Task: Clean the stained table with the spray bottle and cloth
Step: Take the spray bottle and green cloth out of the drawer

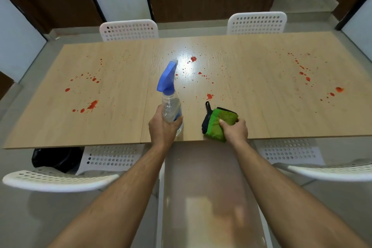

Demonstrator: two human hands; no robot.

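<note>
While gripped, spray bottle holds clear liquid.

Room's evenly lit, a bit dim w/ a cool greenish cast. Light comes from overhead: bright white glare patch on the table centre, just past the spray bottle nozzle, washing out the wood grain there. Shadows soft, faint under the hands and cloth. Wide-angle bend is strong: table edges bow, walls lean at the corners. Centre fairly sharp; floor near the bottom is smeary, w/ a blurred warm reflection.
</note>
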